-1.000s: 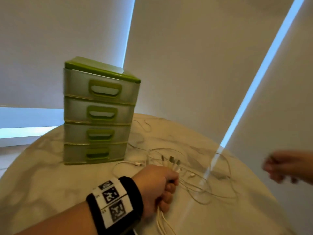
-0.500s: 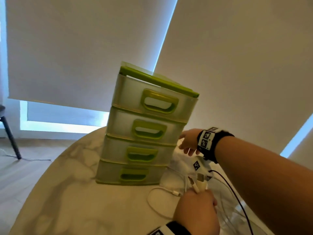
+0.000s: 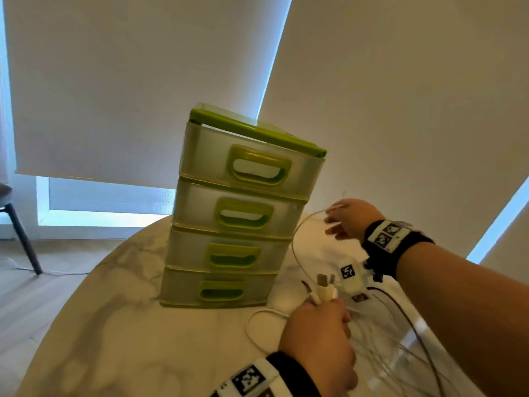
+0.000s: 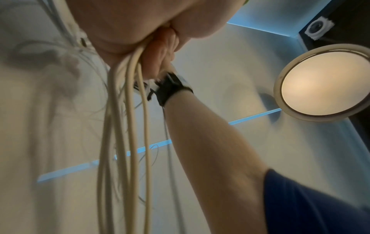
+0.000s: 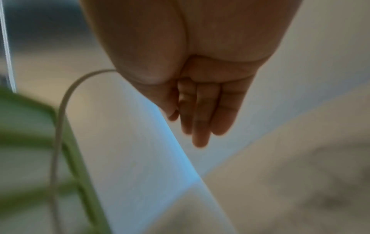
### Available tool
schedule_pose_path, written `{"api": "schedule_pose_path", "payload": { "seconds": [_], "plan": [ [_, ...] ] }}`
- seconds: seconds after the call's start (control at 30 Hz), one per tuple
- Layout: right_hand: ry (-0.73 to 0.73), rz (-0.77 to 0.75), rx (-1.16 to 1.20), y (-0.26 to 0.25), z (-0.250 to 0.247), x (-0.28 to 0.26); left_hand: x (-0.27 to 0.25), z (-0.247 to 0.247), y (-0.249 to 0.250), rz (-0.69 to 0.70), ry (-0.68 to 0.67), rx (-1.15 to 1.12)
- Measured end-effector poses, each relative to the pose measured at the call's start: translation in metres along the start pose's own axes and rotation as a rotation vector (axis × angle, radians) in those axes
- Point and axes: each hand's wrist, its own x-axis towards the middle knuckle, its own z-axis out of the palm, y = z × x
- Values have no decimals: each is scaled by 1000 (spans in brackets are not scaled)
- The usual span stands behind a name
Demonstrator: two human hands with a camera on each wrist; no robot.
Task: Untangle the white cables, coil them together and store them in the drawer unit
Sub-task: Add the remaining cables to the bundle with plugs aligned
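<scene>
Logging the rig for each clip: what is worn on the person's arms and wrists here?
Both forearms are bare. Each wrist carries a black band: the left wrist band and the right wrist band both bear white panels printed with square black-and-white markers. Under the right wrist hangs a small white box with more markers, and a thin black wire runs from it. A dark blue sleeve covers the right upper arm.

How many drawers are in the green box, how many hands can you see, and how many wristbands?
Drawers in the drawer unit: 4, all closed
Hands: 2, the left hand gripping the white cables and the right hand pinching one cable
Wristbands: 2
Total: 8
</scene>
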Motion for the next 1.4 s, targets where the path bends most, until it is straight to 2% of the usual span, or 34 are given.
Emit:
{"api": "schedule_pose_path", "payload": {
  "seconds": [0.03,0.07,0.13,0.23,0.33,0.47,0.53,0.63,0.73,0.8,0.93,1.03,1.17,1.27,1.4],
  "plan": [
    [32,-28,136,-3,-16,-15,-3,12,-14,52,41,-44],
    [50,-62,270,-5,-32,-33,-7,12,-8,58,69,-41],
    [48,-136,525,-5,-60,-78,-15,20,-15,174,41,-40],
    [107,-223,878,3,-83,-146,-17,21,-14,199,6,-86],
    [220,-258,1123,21,-95,-197,-30,24,-13,272,-38,-70],
    [175,-288,1328,52,-116,-239,-45,30,-8,391,-86,-114],
    [169,-274,1320,71,-120,-246,-50,31,-9,438,-86,-115],
    [83,-198,1290,93,-115,-239,-54,38,-10,474,-48,-82],
    [119,-191,1241,102,-110,-228,-53,52,-7,495,-9,14],
    [122,-194,1099,102,-104,-226,-48,65,-3,464,12,140],
    [11,-225,805,100,-92,-228,-40,84,4,336,43,263],
    [-51,-258,641,105,-84,-228,-37,85,-6,333,48,253],
    [-43,-280,283,108,-68,-227,-31,69,-23,294,36,298],
    [-153,-326,180,101,-57,-231,-28,64,-23,250,-34,241],
    [-246,-317,125,96,-50,-232,-28,65,-22,315,-49,121]
  ]
}}
